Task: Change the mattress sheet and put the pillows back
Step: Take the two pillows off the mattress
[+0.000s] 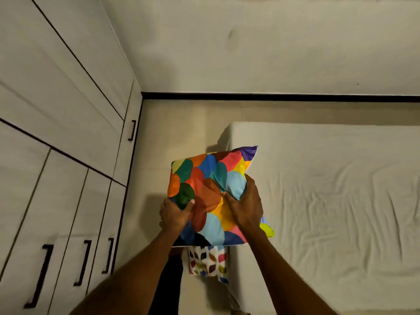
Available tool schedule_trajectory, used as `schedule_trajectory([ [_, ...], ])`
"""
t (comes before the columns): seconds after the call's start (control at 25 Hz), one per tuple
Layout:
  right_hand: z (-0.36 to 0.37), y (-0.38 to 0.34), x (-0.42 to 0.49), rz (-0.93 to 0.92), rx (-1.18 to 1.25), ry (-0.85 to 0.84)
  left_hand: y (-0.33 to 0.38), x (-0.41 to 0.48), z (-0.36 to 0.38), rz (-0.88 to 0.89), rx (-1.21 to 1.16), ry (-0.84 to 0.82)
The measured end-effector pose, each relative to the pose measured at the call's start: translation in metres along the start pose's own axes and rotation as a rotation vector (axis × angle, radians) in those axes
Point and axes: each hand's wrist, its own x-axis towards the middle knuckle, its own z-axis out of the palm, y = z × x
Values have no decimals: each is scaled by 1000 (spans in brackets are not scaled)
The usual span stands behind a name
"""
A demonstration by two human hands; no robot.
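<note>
Now both hands are gripping the colourful pillow (211, 196) at centre frame, beside the mattress (329, 189).
Left hand (173, 214) is pinching only the edge, right hand (246, 210) is clutching the face; possibly slipping onto the patterned fabric (208, 261) below.

Square cloth pillow (211, 196) in smooth, faintly glossy multicoloured fabric. Matt, wrinkled white cotton-like sheet (329, 201) over mattress. Leaf-print white cloth (208, 261), soft and matt. Pale wood-grain wardrobe doors (56, 110), matt, with black metal-looking handles (39, 276). Smooth beige floor (177, 133).
</note>
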Motion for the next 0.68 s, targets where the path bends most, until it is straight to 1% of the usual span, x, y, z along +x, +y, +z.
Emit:
schedule_trajectory([
  [0.08,57,12,42,32,-40,13,-28,81,33,-24,11,-43],
  [0.16,99,28,73,42,-71,4,-32,120,52,-82,-10,-110],
  [0.24,150,50,106,14,-103,4,-23,154,68,-78,-52,-199],
  [0.32,192,78,134,-33,-92,-3,-32,195,98,-73,-79,-261],
  [0.36,214,97,146,-50,-89,-9,-47,217,117,-99,-105,-285],
  [0.44,256,133,168,-84,-102,-26,-77,260,156,-173,-167,-291],
  [0.52,287,164,185,-110,-125,-38,-92,284,182,-207,-183,-317],
  [0.68,337,211,218,-137,-123,-22,-108,328,225,-185,-173,-357],
])
